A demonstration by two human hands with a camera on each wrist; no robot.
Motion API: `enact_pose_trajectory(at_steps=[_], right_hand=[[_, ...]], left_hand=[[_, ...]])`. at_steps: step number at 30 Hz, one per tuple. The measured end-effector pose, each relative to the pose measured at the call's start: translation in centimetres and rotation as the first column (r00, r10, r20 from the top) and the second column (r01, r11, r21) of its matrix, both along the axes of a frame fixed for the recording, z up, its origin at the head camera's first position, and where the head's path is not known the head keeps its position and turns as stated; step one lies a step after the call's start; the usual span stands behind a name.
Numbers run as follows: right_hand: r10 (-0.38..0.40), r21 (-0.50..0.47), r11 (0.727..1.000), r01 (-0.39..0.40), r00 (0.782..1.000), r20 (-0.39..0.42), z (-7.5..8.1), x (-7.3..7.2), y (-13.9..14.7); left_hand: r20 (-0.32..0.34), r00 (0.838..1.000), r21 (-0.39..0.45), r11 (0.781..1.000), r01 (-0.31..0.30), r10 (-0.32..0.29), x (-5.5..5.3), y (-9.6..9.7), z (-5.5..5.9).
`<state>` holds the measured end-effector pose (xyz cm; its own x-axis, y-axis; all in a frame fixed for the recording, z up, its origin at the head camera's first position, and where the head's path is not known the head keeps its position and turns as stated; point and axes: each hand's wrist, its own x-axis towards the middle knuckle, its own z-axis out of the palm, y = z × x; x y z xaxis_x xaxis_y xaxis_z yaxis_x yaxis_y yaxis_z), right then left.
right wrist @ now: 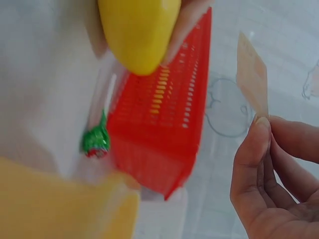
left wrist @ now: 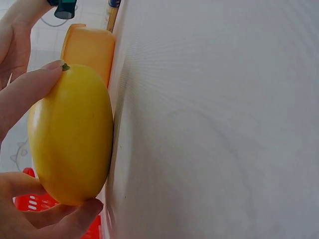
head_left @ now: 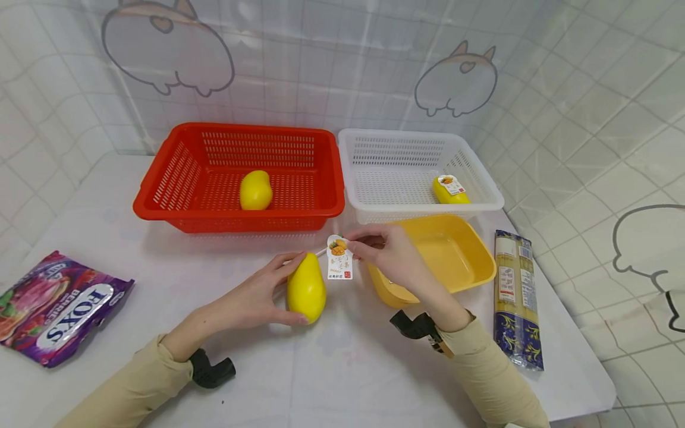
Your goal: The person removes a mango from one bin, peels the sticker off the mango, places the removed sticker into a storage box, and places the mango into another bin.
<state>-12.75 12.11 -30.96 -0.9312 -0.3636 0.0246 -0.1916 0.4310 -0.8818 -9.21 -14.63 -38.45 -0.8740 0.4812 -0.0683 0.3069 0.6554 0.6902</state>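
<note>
My left hand (head_left: 259, 297) grips a yellow mango (head_left: 307, 289) that lies on the white table. Its thumb is at the stem end and its fingers are around the other end, as the left wrist view shows. Right of the mango, my right hand (head_left: 393, 255) pinches a white label (head_left: 340, 264) with mango pictures and writing on it by one edge. In the right wrist view the label (right wrist: 252, 74) stands up from thumb and fingertips, apart from the mango. A lollipop with a green wrapper (right wrist: 96, 141) lies on the table behind; in the head view it is mostly hidden.
A red basket (head_left: 241, 223) at the back left holds another mango (head_left: 255, 190). Beside it, a white basket (head_left: 428, 208) holds a labelled mango (head_left: 452, 196). A yellow tub (head_left: 455, 255) stands under my right forearm. A noodle packet (head_left: 516, 303) lies right, a purple FOX'S bag (head_left: 61, 309) left.
</note>
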Motion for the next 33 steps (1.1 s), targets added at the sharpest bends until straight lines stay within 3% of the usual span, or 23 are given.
enact_pose_trajectory(at_steps=[13,23,33], right_hand=[[-0.06,0.043,0.997,0.061,0.998,-0.006,1.7,-0.1,2.3],[-0.048,0.143,0.988,0.05,0.999,-0.023,2.2,-0.4,4.0],[-0.007,0.24,0.971,0.005,1.0,0.006,2.0,-2.0,5.1]], left_hand=[[0.019,1.0,-0.017,1.0,-0.005,0.005,0.0,0.2,0.1],[0.029,0.999,-0.015,1.0,-0.011,0.012,0.1,-0.1,0.1],[0.023,1.0,-0.018,1.0,-0.005,0.005,0.1,-0.1,0.1]])
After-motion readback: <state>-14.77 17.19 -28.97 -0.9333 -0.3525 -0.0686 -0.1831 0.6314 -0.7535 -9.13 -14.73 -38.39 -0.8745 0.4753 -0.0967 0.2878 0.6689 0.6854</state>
